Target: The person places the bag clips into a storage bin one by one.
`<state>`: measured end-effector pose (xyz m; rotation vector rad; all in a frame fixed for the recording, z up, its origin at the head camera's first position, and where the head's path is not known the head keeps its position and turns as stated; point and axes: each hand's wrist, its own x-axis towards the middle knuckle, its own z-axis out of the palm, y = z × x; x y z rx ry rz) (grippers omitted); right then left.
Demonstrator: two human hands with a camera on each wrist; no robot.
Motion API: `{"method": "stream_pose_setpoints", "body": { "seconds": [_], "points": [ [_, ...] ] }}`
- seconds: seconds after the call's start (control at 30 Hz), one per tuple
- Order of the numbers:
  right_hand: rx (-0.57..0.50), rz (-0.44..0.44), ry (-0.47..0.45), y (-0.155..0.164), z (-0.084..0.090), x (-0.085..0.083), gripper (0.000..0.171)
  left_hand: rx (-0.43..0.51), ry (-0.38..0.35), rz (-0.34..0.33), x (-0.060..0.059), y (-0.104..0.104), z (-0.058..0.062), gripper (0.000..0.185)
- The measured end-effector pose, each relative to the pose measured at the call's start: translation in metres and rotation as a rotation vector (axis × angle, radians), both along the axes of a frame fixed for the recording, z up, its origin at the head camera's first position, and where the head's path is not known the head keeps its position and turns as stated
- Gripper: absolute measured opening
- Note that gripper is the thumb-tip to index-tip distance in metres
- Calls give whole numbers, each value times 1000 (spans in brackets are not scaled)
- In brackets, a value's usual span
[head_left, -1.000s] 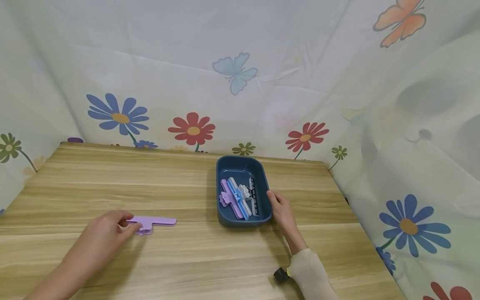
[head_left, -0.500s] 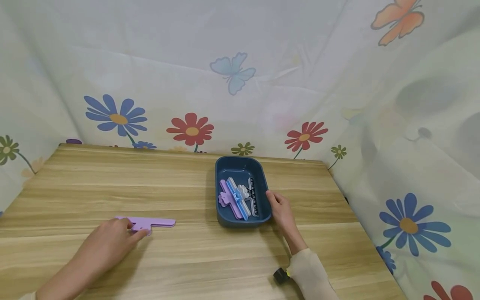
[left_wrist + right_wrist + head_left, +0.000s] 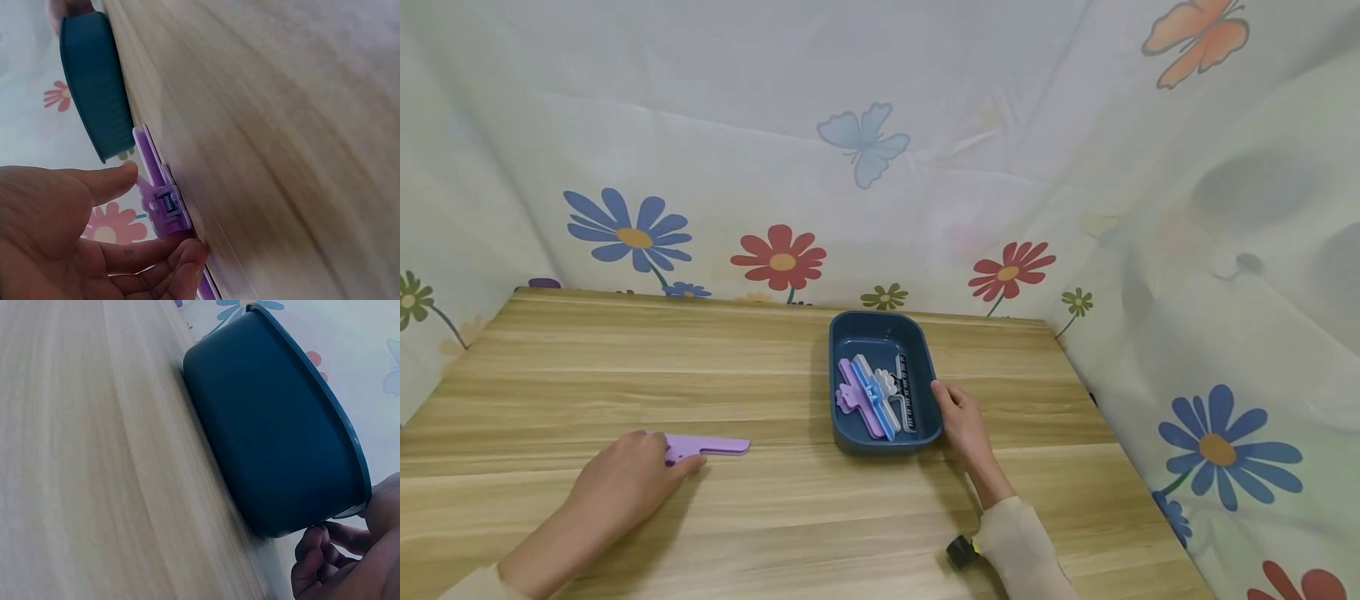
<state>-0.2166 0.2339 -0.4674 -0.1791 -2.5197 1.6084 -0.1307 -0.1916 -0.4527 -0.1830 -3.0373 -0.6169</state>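
Nearest, my left hand [image 3: 625, 479] rests with loosely curled fingers on the purple clip [image 3: 707, 447] lying on the table [image 3: 775, 517], not yet lifted. Farther on, my right hand [image 3: 964, 421] curls its fingers against the blue tray's [image 3: 880, 321] rim; several clips [image 3: 872, 396] already lie inside, so I judge one remains.
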Motion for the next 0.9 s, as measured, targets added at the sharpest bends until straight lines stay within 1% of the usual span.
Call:
{"method": "stream_pose_setpoints", "body": {
  "seconds": [0.1,0.3,0.37,0.6,0.7,0.9],
  "points": [
    [-1,0,-3,0,0,0,43,1,12,2,-1,1,0,52],
    [-6,5,-3,0,0,0,44,-5,60,0,-4,3,0,55],
    [-10,1,-10,0,0,0,44,-2,62,4,-4,4,0,55],
    [-13,-4,-28,-1,2,2,43,0,36,17,-6,4,-1,54],
    [-14,-7,-27,-1,2,2,43,1,31,18,-7,3,-1,51],
    [-1,-12,-10,0,1,1,43,28,-25,25,-10,-1,5,42]
  ]
}}
